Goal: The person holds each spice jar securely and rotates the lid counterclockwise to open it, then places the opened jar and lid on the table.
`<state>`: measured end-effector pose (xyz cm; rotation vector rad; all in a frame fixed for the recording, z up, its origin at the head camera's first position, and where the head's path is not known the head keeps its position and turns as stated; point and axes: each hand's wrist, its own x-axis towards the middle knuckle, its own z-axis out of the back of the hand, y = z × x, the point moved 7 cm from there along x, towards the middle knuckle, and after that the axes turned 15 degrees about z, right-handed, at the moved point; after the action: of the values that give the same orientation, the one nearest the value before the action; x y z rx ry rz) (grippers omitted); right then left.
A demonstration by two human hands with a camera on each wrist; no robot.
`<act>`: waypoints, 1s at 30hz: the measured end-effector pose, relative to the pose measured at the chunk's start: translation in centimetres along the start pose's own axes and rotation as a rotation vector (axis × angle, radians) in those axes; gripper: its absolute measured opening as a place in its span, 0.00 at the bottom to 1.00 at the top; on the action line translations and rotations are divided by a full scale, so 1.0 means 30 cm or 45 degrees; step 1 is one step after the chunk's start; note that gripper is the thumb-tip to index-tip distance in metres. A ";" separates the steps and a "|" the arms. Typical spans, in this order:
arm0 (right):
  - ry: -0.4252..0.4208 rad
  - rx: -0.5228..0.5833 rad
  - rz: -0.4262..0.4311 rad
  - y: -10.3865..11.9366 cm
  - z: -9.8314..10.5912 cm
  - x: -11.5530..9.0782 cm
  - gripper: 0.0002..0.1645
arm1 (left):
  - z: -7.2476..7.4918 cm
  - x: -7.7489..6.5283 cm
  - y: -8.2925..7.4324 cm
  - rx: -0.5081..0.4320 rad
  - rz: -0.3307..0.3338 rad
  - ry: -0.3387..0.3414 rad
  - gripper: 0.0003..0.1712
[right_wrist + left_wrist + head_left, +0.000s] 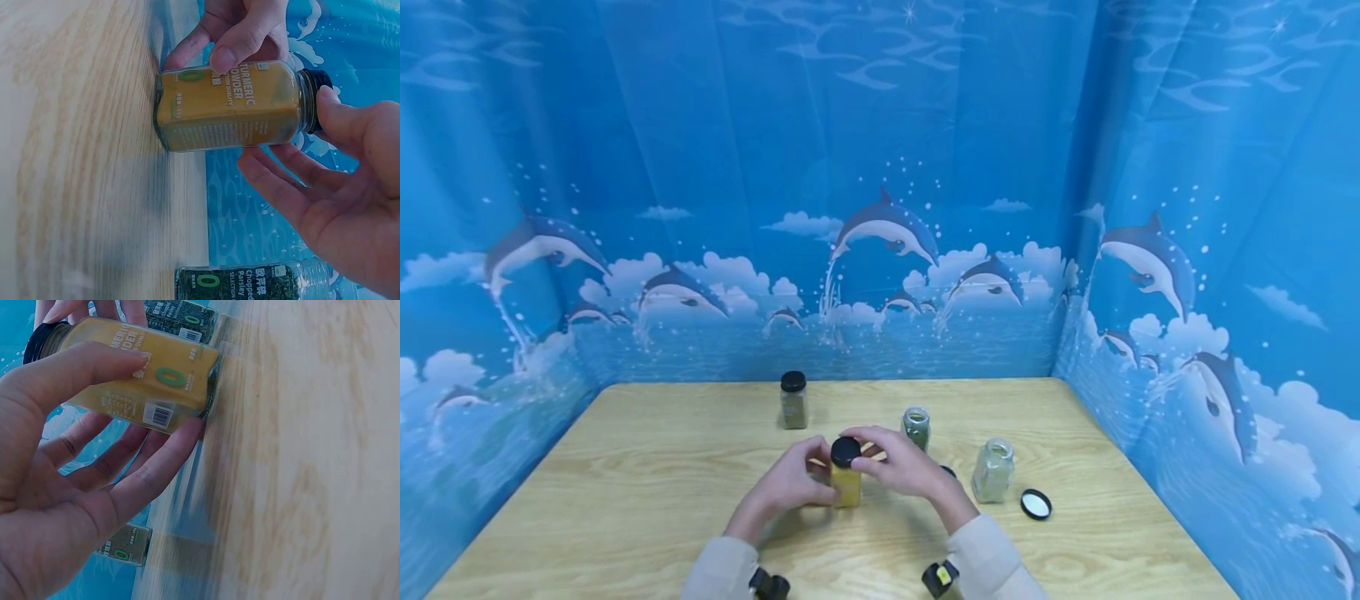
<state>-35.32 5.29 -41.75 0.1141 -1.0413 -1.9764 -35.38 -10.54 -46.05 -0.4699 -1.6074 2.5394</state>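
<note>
Turmeric jar (848,488) is gripped by the left hand (792,478) while the right hand (901,463) pinches its lid (846,452).

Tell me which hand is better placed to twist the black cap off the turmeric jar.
Probably the right hand: its thumb is against the black cap. The left hand holds the turmeric jar lower, with its thumb on the glass body, so it seems better suited to steadying.

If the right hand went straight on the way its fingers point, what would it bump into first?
The right hand would first meet the black lid of the turmeric jar, which its thumb touches. Beyond that, probably the left hand, though depth is unclear.
</note>
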 end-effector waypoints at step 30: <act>-0.123 -0.058 0.034 0.007 0.000 0.013 0.22 | -0.002 -0.009 -0.006 -0.008 -0.044 -0.003 0.24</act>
<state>-35.41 4.95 -41.50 -0.0203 -1.0533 -1.9968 -35.13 -10.48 -45.85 -0.4363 -1.6104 2.5119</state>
